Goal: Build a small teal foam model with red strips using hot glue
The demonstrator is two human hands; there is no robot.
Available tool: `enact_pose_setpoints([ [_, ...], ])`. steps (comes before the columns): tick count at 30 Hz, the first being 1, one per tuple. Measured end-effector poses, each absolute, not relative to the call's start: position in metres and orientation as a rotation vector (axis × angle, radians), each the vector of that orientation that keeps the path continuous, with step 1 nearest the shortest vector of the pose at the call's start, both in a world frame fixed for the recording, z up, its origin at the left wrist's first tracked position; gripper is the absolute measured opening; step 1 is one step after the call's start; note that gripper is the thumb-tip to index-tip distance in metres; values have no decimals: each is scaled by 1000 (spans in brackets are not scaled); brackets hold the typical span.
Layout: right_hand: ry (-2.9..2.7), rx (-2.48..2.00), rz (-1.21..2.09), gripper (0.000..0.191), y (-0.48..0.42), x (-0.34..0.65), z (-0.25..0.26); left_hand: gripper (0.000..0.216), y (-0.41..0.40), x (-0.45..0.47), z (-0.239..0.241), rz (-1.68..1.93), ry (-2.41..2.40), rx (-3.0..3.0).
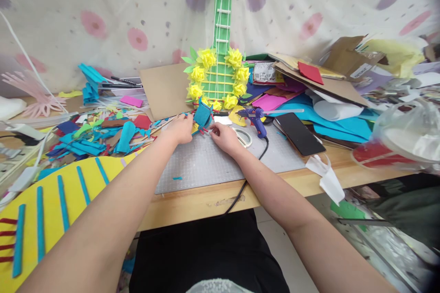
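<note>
A small blue craft piece (203, 115) with short red sticks along its edge is at the far part of the grey cutting mat (195, 165). My left hand (181, 129) closes on its left side, the fingertips partly hidden behind it. Just to the right, my right hand (224, 136) has thumb and fingers pinched together near the red sticks; whatever is between them is too small to make out. A yellow guitar-shaped body (50, 201) with blue strips and red pieces lies under my left forearm. The forearm hides whether it joins the blue piece.
Behind my hands stands a green guitar-shaped craft (222, 32) with yellow flowers. A purple glue gun (256, 119), white scissors (244, 138) and a phone (299, 133) lie right. Colourful scraps (92, 139) cover the left; cardboard (319, 84) and a plastic-covered tub (395, 146) stand right.
</note>
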State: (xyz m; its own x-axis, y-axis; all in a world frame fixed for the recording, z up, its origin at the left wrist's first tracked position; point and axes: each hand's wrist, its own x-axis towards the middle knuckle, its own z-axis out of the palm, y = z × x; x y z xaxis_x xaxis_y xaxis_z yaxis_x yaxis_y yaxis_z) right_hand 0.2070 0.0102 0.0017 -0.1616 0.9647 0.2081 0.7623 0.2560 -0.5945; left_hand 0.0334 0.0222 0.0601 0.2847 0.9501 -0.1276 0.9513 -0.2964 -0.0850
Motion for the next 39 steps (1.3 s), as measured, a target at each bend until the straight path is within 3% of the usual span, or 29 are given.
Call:
enact_pose_setpoints([
  [9, -1834, -1574, 496, 21, 12, 209, 2, 52, 21, 34, 56, -162, 1901, 2490],
  [19, -1630, -1443, 432, 34, 17, 212, -1, 61, 20, 41, 52, -87, 1885, 2590],
  [39, -1730, -1567, 393, 35, 17, 208, -14, 56, 28, 29, 51, -101, 1759, 2625],
])
